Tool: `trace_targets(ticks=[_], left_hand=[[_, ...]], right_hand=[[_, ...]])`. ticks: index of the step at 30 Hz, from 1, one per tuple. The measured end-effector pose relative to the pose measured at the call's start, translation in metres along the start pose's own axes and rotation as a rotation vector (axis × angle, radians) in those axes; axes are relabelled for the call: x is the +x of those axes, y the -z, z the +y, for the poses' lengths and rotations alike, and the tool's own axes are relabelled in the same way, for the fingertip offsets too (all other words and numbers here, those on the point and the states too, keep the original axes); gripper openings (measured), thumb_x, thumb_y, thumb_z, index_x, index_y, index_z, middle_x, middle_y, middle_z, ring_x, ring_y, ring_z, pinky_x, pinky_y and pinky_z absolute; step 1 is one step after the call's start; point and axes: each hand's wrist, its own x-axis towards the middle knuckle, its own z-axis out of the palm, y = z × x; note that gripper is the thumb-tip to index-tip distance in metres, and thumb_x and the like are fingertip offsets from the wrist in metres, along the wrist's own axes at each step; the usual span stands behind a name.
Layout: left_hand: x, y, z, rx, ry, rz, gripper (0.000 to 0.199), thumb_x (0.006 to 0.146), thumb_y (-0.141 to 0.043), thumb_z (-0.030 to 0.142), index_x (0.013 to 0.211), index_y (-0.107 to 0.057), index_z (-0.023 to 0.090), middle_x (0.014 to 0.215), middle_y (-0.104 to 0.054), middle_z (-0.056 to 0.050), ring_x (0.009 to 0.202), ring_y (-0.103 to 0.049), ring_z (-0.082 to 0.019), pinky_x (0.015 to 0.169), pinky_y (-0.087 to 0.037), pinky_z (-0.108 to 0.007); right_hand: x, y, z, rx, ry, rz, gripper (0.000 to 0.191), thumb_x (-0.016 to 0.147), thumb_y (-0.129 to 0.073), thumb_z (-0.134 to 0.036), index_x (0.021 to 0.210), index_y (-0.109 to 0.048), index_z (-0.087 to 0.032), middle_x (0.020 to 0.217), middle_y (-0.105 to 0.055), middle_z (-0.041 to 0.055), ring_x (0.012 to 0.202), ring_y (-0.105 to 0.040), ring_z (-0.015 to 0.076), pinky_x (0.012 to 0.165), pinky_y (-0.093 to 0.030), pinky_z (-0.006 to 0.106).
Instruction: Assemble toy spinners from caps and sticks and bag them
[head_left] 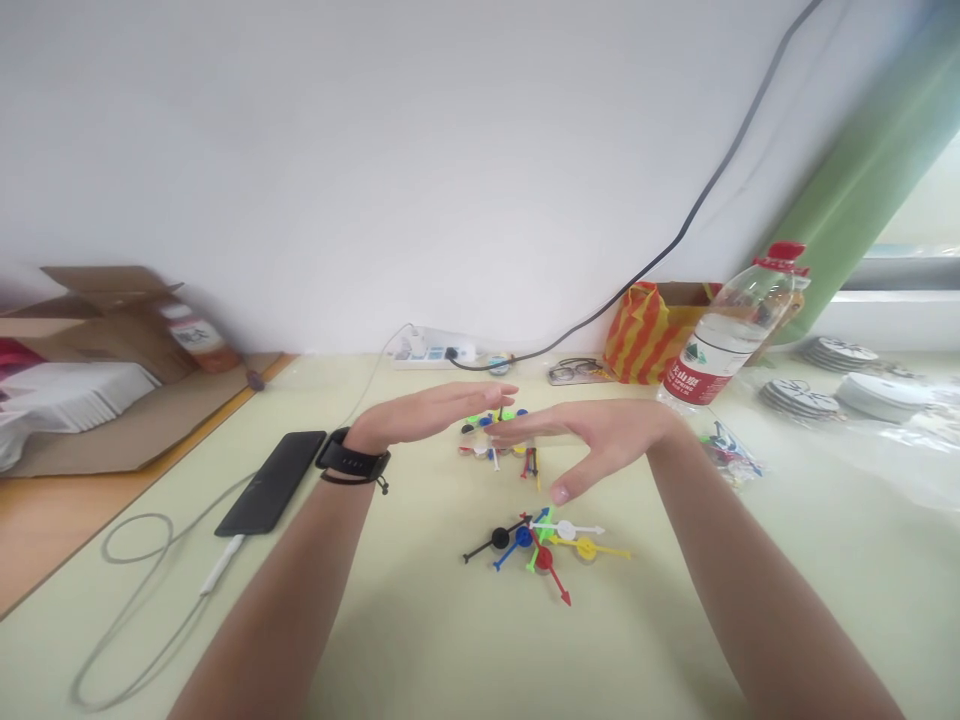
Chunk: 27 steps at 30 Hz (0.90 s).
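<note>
My left hand (435, 410) reaches in above the table with its fingers stretched out flat, holding nothing. A dark watch sits on that wrist. My right hand (589, 435) hovers opposite it, fingers extended and thumb apart, also holding nothing. Below the right thumb lie several arrow spinners: a black spinner (500, 538), a blue spinner (523, 538), a red spinner (544, 560), a white spinner (567, 530) and a yellow spinner (587, 548), with a green one among them. Beyond, a second pile of coloured spinners (480, 450) is partly hidden by my hands.
A phone (270, 483) with a charging cable lies at left, near an open cardboard box (97, 420). Along the wall are a power strip (431, 352), glasses (576, 370) and a striped bag (637, 335). A water bottle (724, 335) stands right, near stacked discs (799, 397).
</note>
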Motion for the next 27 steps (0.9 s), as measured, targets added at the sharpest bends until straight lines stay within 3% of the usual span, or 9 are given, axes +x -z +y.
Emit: trace_targets(ticks=[4, 10, 14, 18, 23, 27], left_hand=[[0.004, 0.003, -0.013, -0.009, 0.041, -0.233, 0.058, 0.102, -0.042, 0.059, 0.155, -0.042, 0.033, 0.159, -0.045, -0.004, 0.143, -0.045, -0.030, 0.115, -0.035, -0.040], [0.014, -0.002, -0.032, -0.071, -0.045, -0.409, 0.066, 0.101, -0.043, 0.062, 0.158, -0.037, 0.029, 0.165, -0.035, -0.005, 0.150, -0.032, -0.031, 0.121, -0.026, -0.041], [0.016, -0.005, -0.031, -0.141, -0.068, -0.434, 0.067, 0.099, -0.053, 0.057, 0.157, -0.038, 0.028, 0.164, -0.036, -0.006, 0.150, -0.032, -0.031, 0.121, -0.027, -0.041], [0.017, -0.007, -0.024, -0.164, -0.119, -0.478, 0.061, 0.101, -0.050, 0.055, 0.153, -0.045, 0.024, 0.158, -0.045, -0.009, 0.145, -0.039, -0.030, 0.118, -0.033, -0.040], [0.017, -0.009, -0.018, -0.160, -0.155, -0.474, 0.058, 0.101, -0.047, 0.057, 0.149, -0.050, 0.024, 0.152, -0.052, -0.011, 0.140, -0.045, -0.030, 0.116, -0.035, -0.041], [0.016, -0.008, -0.015, -0.194, -0.163, -0.542, 0.060, 0.100, -0.048, 0.058, 0.147, -0.052, 0.022, 0.147, -0.056, -0.012, 0.133, -0.052, -0.030, 0.112, -0.040, -0.040]], right_hand=[[-0.003, 0.005, -0.002, 0.019, 0.060, -0.104, 0.090, 0.081, -0.082, -0.041, 0.158, -0.036, -0.034, 0.159, -0.044, 0.0023, 0.150, -0.036, 0.0263, 0.124, -0.027, 0.040], [-0.010, 0.009, -0.007, -0.076, 0.045, -0.128, 0.098, 0.078, -0.084, -0.043, 0.160, -0.029, -0.037, 0.164, -0.035, -0.0009, 0.152, -0.030, 0.0263, 0.126, -0.023, 0.038], [-0.011, 0.004, -0.013, -0.106, 0.001, -0.089, 0.093, 0.083, -0.080, -0.043, 0.160, -0.028, -0.038, 0.163, -0.036, -0.0017, 0.151, -0.033, 0.0255, 0.125, -0.025, 0.036], [-0.009, 0.000, -0.018, -0.097, -0.026, -0.060, 0.096, 0.078, -0.083, -0.041, 0.159, -0.032, -0.037, 0.160, -0.044, 0.0000, 0.146, -0.043, 0.0257, 0.121, -0.033, 0.034], [-0.009, 0.001, -0.021, -0.111, -0.009, -0.048, 0.089, 0.076, -0.084, -0.043, 0.155, -0.043, -0.035, 0.155, -0.050, 0.0012, 0.146, -0.042, 0.0253, 0.121, -0.033, 0.035], [-0.011, 0.001, -0.021, -0.089, -0.001, -0.043, 0.090, 0.076, -0.085, -0.040, 0.155, -0.042, -0.036, 0.157, -0.048, 0.0012, 0.147, -0.040, 0.0261, 0.121, -0.033, 0.037]])
